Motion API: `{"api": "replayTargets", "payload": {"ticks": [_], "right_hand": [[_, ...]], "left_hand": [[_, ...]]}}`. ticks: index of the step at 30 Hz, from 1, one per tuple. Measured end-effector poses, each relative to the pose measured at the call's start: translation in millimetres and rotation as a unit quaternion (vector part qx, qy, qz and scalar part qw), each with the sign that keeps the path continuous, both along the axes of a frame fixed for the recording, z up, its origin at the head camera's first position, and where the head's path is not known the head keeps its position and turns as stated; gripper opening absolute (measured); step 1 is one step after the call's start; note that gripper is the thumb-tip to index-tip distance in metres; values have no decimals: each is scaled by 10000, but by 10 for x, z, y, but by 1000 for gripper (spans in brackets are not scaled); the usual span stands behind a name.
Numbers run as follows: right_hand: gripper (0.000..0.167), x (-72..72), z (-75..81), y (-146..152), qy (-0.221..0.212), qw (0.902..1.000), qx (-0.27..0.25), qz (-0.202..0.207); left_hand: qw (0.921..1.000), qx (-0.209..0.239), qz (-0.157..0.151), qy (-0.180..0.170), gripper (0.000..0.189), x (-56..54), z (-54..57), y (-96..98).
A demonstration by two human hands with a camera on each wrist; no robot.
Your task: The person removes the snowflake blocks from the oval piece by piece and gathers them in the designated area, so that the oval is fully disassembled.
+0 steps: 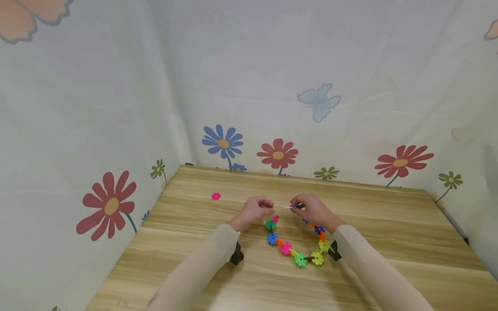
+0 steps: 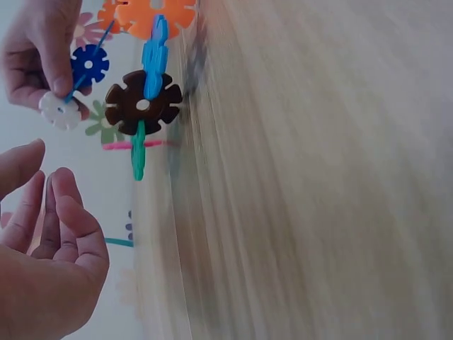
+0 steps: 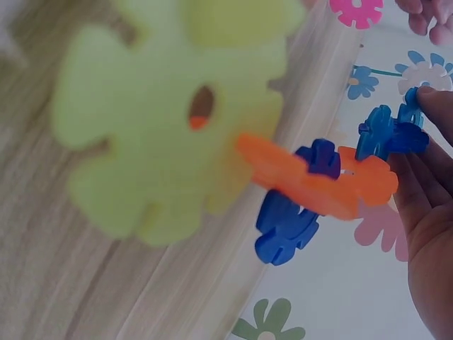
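Observation:
A chain of colourful interlocking flower discs (image 1: pixel 301 259) curves in a U between the two hands. My right hand (image 1: pixel 314 212) pinches its upper right end at a blue disc (image 3: pixel 411 112). A white disc (image 2: pixel 60 111) is slotted on at that end and points toward the left hand. Across a small gap, my left hand (image 1: pixel 253 211) has thumb and fingers apart and loosely bent, with nothing between them. Just below it is the chain's other end, a pink disc (image 1: pixel 276 218) beside a green disc (image 1: pixel 270 224).
A loose pink disc (image 1: pixel 216 196) lies on the wooden table (image 1: pixel 186 207), to the left of the hands. Behind and beside the table hangs a pale cloth (image 1: pixel 249 86) printed with flowers and butterflies. A dark wrist device (image 1: pixel 237 254) sits at the left cuff.

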State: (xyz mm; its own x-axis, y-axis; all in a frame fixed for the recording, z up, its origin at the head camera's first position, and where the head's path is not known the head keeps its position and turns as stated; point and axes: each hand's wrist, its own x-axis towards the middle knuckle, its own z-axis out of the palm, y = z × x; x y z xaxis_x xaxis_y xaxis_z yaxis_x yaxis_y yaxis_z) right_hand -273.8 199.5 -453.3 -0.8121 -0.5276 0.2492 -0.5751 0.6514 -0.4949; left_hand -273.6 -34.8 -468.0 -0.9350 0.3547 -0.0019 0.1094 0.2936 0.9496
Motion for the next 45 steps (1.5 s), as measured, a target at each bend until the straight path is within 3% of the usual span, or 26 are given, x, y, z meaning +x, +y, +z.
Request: {"api": "replayTargets", "payload": {"ticks": [12,21,29,37,45], "right_hand": [[5,-7,-21,24,138,9995,-150,244],[5,-9,-46,-2,163,9994,-143,272],[5,12,-34,-19,135,9995,-121,266],[26,42,-3,-8,-564,9984,8,-93],[47,61,-35,39,-738,9955,453,-374]], "left_hand": [[9998,-135,-17,176,18,-21,-29,261],[9994,-207,125,262,10,1,-33,344],[9975,-342,211,581,5,17,-17,385],[9947,-322,478,856,7,10,-31,394],[9942,-376,534,854,4,13,7,385]]}}
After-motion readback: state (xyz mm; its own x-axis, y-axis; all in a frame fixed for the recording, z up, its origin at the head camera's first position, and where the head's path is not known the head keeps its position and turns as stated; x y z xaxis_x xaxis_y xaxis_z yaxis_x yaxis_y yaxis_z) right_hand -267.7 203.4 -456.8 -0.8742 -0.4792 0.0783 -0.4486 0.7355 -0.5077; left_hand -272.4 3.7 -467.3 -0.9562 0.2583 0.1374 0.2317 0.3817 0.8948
